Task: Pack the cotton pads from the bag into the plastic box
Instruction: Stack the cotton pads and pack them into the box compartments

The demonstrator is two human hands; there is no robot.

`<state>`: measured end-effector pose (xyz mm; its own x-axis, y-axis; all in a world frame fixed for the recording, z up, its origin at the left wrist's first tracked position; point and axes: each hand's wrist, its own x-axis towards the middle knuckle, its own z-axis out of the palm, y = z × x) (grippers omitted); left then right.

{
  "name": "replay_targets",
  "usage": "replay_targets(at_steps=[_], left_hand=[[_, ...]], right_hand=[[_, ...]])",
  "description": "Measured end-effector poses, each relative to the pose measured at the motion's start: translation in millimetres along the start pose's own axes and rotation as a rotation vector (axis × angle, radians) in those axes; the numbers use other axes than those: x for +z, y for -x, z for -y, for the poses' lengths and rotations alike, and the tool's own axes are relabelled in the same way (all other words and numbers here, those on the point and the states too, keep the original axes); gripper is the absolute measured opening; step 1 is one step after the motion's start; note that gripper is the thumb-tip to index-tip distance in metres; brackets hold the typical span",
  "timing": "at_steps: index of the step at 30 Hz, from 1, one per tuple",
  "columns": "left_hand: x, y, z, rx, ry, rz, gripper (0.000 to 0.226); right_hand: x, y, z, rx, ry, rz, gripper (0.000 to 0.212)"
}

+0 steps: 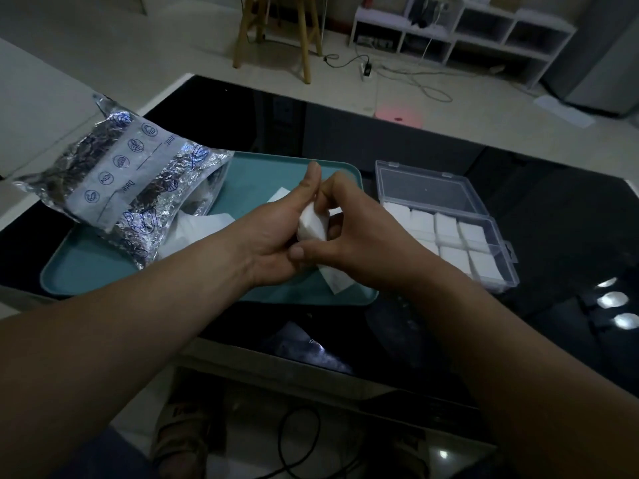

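Both hands meet over the teal tray point(103, 271), holding a small stack of white cotton pads point(312, 225) between them. My left hand point(276, 233) grips the stack from the left, thumb up. My right hand point(359, 229) pinches it from the right with curled fingers. The silver foil bag point(117, 178) lies on the tray's left side, its mouth facing right with loose pads point(193, 226) spilling out. A clear plastic box point(449, 229) stands open to the right of the tray, its compartments filled with white pads. One more pad point(333, 280) lies on the tray under my right hand.
The tray and box sit on a glossy black table point(553, 219) with a white edge. Beyond it on the floor are a wooden stool point(276, 32), cables, a power strip and a low white shelf point(460, 29). A cable and sandalled feet show below the table.
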<state>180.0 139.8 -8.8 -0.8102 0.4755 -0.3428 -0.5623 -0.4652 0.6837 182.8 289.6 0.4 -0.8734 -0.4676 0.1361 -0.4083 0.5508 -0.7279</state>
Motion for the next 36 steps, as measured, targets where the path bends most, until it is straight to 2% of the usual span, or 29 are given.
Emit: replay_targets(at_steps=[7, 11, 12, 14, 16, 22, 26, 31, 36], left_hand=[[-2, -3, 4, -0.039, -0.019, -0.043, 0.059], [2, -6, 4, -0.079, 0.067, -0.08, 0.079], [2, -6, 2, -0.087, 0.1, -0.08, 0.076], [7, -7, -2, -0.075, 0.107, -0.096, 0.055], [14, -6, -2, -0.03, 0.072, -0.112, 0.05], [37, -14, 9, 0.052, 0.118, -0.179, 0.042], [47, -25, 16, 0.162, -0.07, -0.322, 0.027], [66, -35, 24, 0.201, -0.222, -0.399, 0.018], [83, -49, 29, 0.292, -0.427, -0.372, 0.036]], right_hand=[[-4, 4, 0, 0.006, 0.075, -0.002, 0.052], [-11, 9, -2, 0.034, 0.079, 0.003, 0.046], [-13, 10, -2, 0.048, 0.07, -0.001, 0.044], [-18, 13, -1, 0.092, 0.069, -0.044, 0.034], [-22, 16, 0, 0.141, 0.064, -0.13, 0.019], [-26, 16, -4, 0.226, 0.074, -0.214, 0.021], [-32, 22, -6, 0.261, 0.06, -0.288, 0.026], [-45, 26, -20, 0.323, 0.079, -0.303, 0.014], [-60, 27, -37, 0.347, 0.055, -0.395, 0.017]])
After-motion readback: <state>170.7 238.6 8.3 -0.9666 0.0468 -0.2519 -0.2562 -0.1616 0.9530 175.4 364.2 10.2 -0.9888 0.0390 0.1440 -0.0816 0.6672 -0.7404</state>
